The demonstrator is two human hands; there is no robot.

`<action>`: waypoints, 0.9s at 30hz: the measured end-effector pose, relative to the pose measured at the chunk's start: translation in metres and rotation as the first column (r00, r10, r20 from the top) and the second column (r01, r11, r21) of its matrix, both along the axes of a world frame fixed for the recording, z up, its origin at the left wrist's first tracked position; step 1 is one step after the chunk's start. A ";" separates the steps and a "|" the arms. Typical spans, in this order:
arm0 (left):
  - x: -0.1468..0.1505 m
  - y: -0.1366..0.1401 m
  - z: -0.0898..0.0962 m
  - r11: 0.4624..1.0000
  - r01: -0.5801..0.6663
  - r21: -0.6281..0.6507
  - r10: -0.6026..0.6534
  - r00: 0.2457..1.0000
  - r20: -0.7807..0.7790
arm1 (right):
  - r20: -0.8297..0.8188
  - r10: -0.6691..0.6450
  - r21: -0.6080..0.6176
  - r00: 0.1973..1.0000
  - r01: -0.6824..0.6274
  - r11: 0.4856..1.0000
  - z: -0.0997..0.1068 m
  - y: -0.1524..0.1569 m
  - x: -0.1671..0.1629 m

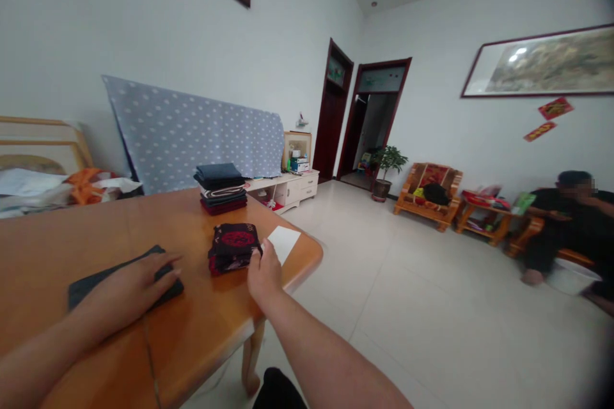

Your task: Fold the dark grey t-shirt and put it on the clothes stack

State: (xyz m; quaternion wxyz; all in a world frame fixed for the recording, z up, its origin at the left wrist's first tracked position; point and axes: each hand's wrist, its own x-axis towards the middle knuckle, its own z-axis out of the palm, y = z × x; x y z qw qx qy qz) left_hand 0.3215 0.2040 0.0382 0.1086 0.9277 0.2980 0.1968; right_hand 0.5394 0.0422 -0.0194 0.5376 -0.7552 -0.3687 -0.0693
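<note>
Just left of the right hand [263,273] fingertips, touching them: folded dark cloth with red emblem [234,246], long axis sideways; left hand [139,282] farther off, fingers flat and released on a dark flat cloth [96,281]

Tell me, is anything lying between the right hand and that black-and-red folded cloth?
Nothing visible does. The right hand is already at the near edge of the black-and-red folded cloth, with the white card just beside it.
</note>
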 end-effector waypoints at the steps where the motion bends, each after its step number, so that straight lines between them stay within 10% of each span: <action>1: 0.008 -0.009 0.003 1.000 0.019 -0.015 -0.020 1.000 -0.007 | -0.008 0.005 0.011 1.000 -0.005 1.000 0.000 -0.001 0.000; 7: 0.056 -0.043 0.000 0.945 0.065 -0.322 0.000 0.980 0.197 | -0.053 0.032 0.047 0.998 -0.030 0.998 -0.001 -0.004 0.001; 12: 0.087 -0.053 -0.008 0.852 -0.012 -0.524 0.289 0.844 0.451 | -0.055 0.063 0.058 0.996 -0.060 0.996 0.000 -0.006 0.000; 24: 0.128 -0.058 -0.001 0.645 -0.141 -0.751 0.567 0.748 0.346 | -0.061 0.077 0.045 0.995 -0.075 0.996 0.003 -0.002 0.004; 27: 0.132 -0.050 -0.009 0.519 -0.124 -0.846 0.608 0.748 0.264 | -0.064 0.043 0.072 0.997 -0.038 0.997 0.002 0.000 0.005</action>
